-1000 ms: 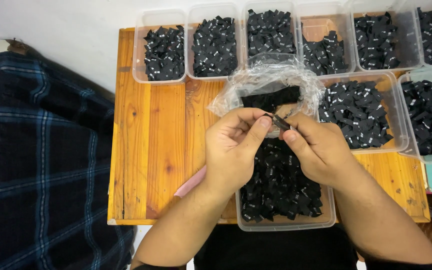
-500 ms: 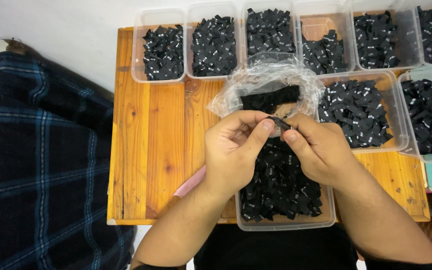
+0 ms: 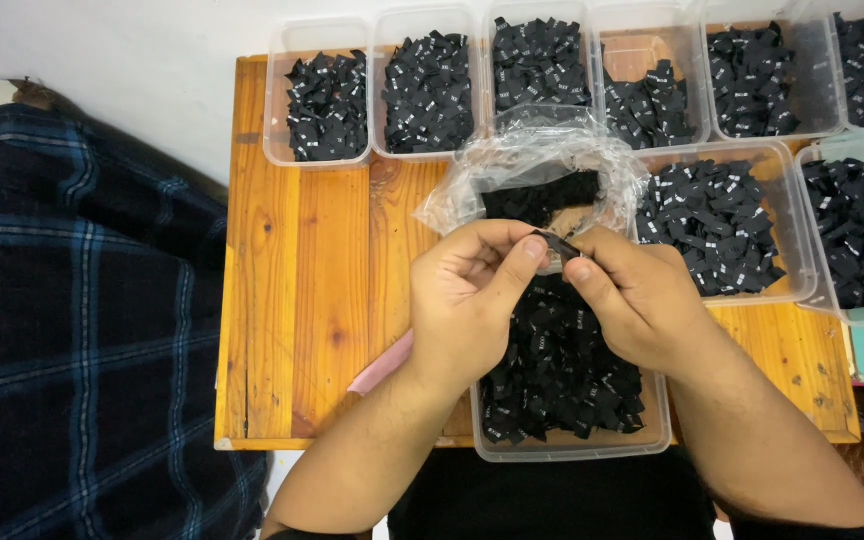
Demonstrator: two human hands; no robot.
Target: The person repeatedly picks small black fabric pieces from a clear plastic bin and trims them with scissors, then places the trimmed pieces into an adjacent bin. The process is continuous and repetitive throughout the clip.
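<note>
Two hands meet over the near tub, and the fingers of both close on one small black label. Left hand pinches it between thumb and forefinger; right hand grips the other end the same way. The label is held in the air just above the tub's far rim, touching nothing but fingertips.

Below the hands the tub is heaped with loose black labels. Just beyond it lies a crumpled clear bag with more black pieces inside. To the tub's far right stands a larger tub of labels, and a row of small tubs lines the far edge of the worktop. A pink strip pokes out beside the left wrist.

Risk, as judged: the label is tiny and the grip is at its ends only; a slip would drop it into the heap below, where it could not be told from the others.

Room: bare wood lies to the tub's left, up to the worktop edge, where a dark plaid cloth begins. The tub's near wall overhangs the front edge slightly, so a nudge from a forearm could tip it.
</note>
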